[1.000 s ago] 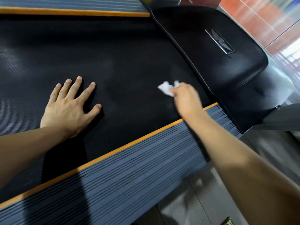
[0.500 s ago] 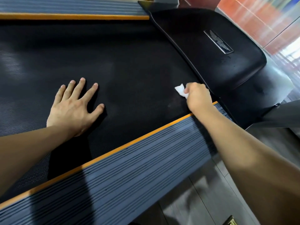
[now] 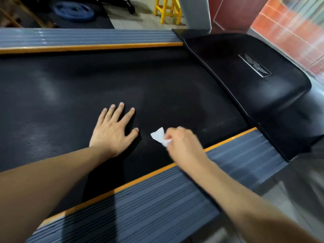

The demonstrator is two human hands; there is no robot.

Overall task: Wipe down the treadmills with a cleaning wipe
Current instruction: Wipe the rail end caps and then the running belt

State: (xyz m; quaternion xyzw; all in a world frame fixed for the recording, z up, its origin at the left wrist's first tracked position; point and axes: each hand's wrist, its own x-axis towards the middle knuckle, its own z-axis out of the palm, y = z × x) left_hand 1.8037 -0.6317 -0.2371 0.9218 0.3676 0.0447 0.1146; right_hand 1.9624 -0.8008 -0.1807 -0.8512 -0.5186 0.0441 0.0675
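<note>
A black treadmill belt (image 3: 73, 95) fills the middle of the head view. My left hand (image 3: 114, 130) lies flat on the belt with its fingers spread. Just to its right, my right hand (image 3: 182, 142) pinches a small crumpled white wipe (image 3: 158, 135) against the belt, near the belt's near edge. The glossy black motor cover (image 3: 245, 85) with a silver badge (image 3: 255, 67) closes off the belt on the right.
Ribbed grey side rails with orange trim run along the near edge (image 3: 157, 199) and the far edge (image 3: 87, 38). Beyond the treadmill stand a yellow stool (image 3: 168, 9), a blue weight plate (image 3: 73, 10) and a grey post (image 3: 196, 13). Grey floor (image 3: 298, 190) lies at lower right.
My right hand has slid the wipe left along the belt, away from the motor cover and toward my left hand. The view has tilted up, showing the floor beyond.
</note>
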